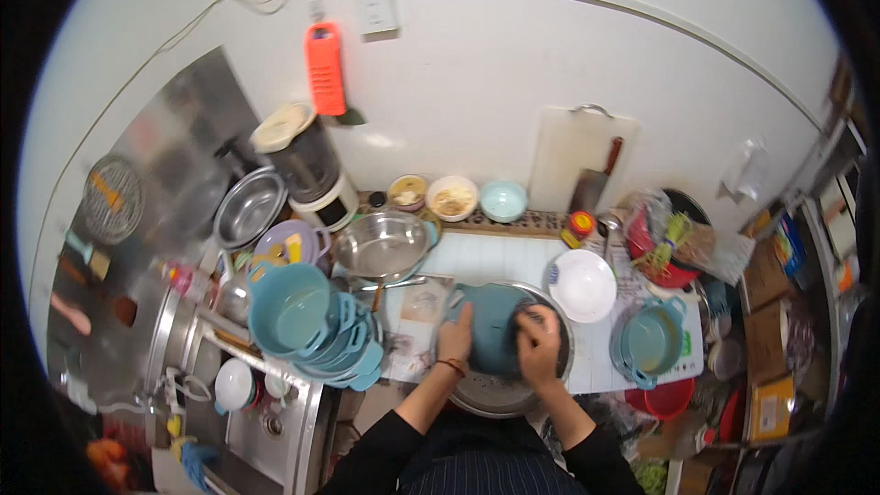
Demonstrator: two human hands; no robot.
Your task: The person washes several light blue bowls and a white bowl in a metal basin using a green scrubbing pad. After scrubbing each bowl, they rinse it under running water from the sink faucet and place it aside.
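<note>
Over a wide metal basin (491, 402), a blue-green pot or bowl (489, 330) is tipped so that its outer side shows. My left hand (455, 340) grips its left edge, thumb laid on the outer surface. On the pot's right side my right hand (537, 340) is closed on a dark, blurred pad, perhaps a scrubber (524, 320), pressed against the pot. A white bowl (583, 286) stands to the right of the basin.
Stacked blue-green pots (295, 309) stand at left, beside a steel sink (265, 436). Another such pot (648, 340) is at right. Behind are a metal pan (383, 244), small bowls (452, 198), a blender (309, 165), and a cleaver (589, 187) against a cutting board (560, 144).
</note>
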